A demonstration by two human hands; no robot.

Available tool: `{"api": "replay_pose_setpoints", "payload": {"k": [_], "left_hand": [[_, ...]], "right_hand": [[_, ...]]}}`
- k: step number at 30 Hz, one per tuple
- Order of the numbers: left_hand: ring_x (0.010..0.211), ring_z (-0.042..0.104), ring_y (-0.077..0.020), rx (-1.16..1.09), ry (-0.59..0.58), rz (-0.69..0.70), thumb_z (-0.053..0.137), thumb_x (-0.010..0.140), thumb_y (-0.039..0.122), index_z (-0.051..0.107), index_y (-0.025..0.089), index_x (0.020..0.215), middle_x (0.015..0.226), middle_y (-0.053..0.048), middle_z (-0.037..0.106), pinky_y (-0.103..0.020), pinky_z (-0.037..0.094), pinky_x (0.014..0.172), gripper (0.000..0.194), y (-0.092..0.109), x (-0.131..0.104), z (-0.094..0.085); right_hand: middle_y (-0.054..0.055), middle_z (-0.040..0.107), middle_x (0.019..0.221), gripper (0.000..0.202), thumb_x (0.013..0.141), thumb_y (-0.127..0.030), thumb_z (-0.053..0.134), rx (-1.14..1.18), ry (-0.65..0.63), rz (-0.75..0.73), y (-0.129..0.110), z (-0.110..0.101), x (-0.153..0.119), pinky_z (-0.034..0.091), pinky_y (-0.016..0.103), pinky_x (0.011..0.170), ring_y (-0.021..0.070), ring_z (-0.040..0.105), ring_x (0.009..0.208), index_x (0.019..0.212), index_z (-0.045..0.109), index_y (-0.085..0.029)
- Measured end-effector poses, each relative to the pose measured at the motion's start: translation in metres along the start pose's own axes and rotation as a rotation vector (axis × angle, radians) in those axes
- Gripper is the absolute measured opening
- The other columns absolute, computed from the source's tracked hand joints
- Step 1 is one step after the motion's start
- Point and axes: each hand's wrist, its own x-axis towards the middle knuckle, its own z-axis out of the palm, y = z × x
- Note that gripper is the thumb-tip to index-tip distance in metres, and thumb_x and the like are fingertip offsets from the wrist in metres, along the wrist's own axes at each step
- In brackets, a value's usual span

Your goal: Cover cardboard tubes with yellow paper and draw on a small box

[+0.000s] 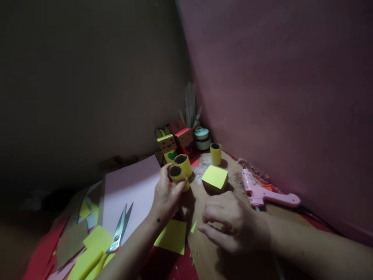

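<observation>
My left hand point(169, 192) is closed around a small yellow cardboard tube point(184, 186) with a dark open top. A second, wider yellow tube point(186, 168) stands right behind it; whether my fingers also touch that one I cannot tell. My right hand point(233, 221) hovers over the table with loosely curled fingers, the thumb apart from the index finger and nothing visible between them. Just beyond it sits a small box with a yellow top point(215, 177). Another yellow tube point(216, 154) stands farther back. A yellow paper square point(171, 236) lies below my left wrist, near a small yellow scrap point(193, 226).
A pink glue gun point(271, 194) lies at the right by the wall. Yellow-handled scissors point(118, 233) rest on paper scraps and a pale sheet point(131, 190) at the left. Two box figures point(167, 144) and a pale green jar point(202, 139) stand in the back corner.
</observation>
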Motion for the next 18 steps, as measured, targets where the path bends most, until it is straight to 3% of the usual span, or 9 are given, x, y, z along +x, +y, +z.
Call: {"api": "replay_pose_setpoints", "payload": {"k": [3, 6, 8, 10, 13, 16, 18], "left_hand": [[0.083, 0.06, -0.0207, 0.0, -0.059, -0.044, 0.065, 0.073, 0.026, 0.048, 0.021, 0.113, 0.098, -0.004, 0.063, -0.034, 0.046, 0.074, 0.044, -0.01, -0.006, 0.011], [0.084, 0.06, -0.0211, -0.025, -0.053, -0.053, 0.065, 0.072, 0.026, 0.047, 0.021, 0.115, 0.099, -0.004, 0.063, -0.034, 0.046, 0.074, 0.048, -0.014, -0.008, 0.013], [0.085, 0.06, -0.0214, -0.041, -0.048, -0.064, 0.066, 0.071, 0.025, 0.047, 0.021, 0.116, 0.099, -0.005, 0.063, -0.034, 0.047, 0.074, 0.049, -0.015, -0.009, 0.013], [0.086, 0.061, -0.0215, -0.054, -0.037, -0.072, 0.066, 0.07, 0.025, 0.048, 0.02, 0.115, 0.099, -0.005, 0.063, -0.034, 0.047, 0.074, 0.049, -0.016, -0.009, 0.013], [0.089, 0.06, -0.0219, -0.069, -0.011, -0.084, 0.067, 0.067, 0.023, 0.049, 0.02, 0.113, 0.1, -0.006, 0.062, -0.033, 0.046, 0.075, 0.05, -0.018, -0.01, 0.015], [0.087, 0.06, -0.0233, -0.083, -0.014, -0.113, 0.069, 0.064, 0.022, 0.051, 0.02, 0.108, 0.096, -0.006, 0.063, -0.034, 0.046, 0.073, 0.048, -0.021, -0.014, 0.016], [0.087, 0.06, -0.0244, -0.094, -0.023, -0.13, 0.07, 0.063, 0.02, 0.051, 0.02, 0.107, 0.094, -0.005, 0.063, -0.036, 0.046, 0.073, 0.048, -0.021, -0.016, 0.017]], "right_hand": [[0.001, 0.052, 0.06, 0.015, 0.085, -0.021, 0.049, -0.04, 0.091, 0.046, 0.005, -0.004, 0.004, 0.038, 0.029, 0.051, 0.0141, 0.046, 0.055, 0.071, 0.054, -0.02], [0.009, 0.059, 0.08, 0.01, 0.083, -0.022, 0.051, -0.16, 0.144, 0.097, 0.014, -0.016, 0.01, 0.046, 0.035, 0.068, 0.0206, 0.054, 0.076, 0.088, 0.057, -0.016], [0.015, 0.057, 0.109, 0.037, 0.079, -0.027, 0.058, -0.277, 0.114, 0.165, 0.022, -0.026, 0.014, 0.044, 0.044, 0.087, 0.0282, 0.05, 0.101, 0.114, 0.052, -0.014], [0.017, 0.05, 0.123, 0.062, 0.076, -0.032, 0.062, -0.37, 0.042, 0.263, 0.03, -0.033, 0.017, 0.04, 0.049, 0.094, 0.0326, 0.045, 0.111, 0.131, 0.041, -0.015], [0.02, 0.052, 0.119, 0.078, 0.072, -0.036, 0.065, -0.455, -0.109, 0.421, 0.041, -0.036, 0.018, 0.04, 0.051, 0.091, 0.0361, 0.047, 0.106, 0.138, 0.034, -0.01], [0.021, 0.056, 0.111, 0.074, 0.073, -0.031, 0.062, -0.46, -0.244, 0.471, 0.049, -0.03, 0.014, 0.043, 0.05, 0.086, 0.0366, 0.051, 0.1, 0.137, 0.036, -0.004], [0.021, 0.058, 0.108, 0.07, 0.074, -0.027, 0.06, -0.431, -0.247, 0.479, 0.054, -0.024, 0.011, 0.044, 0.049, 0.083, 0.0365, 0.053, 0.099, 0.136, 0.038, -0.003]]}}
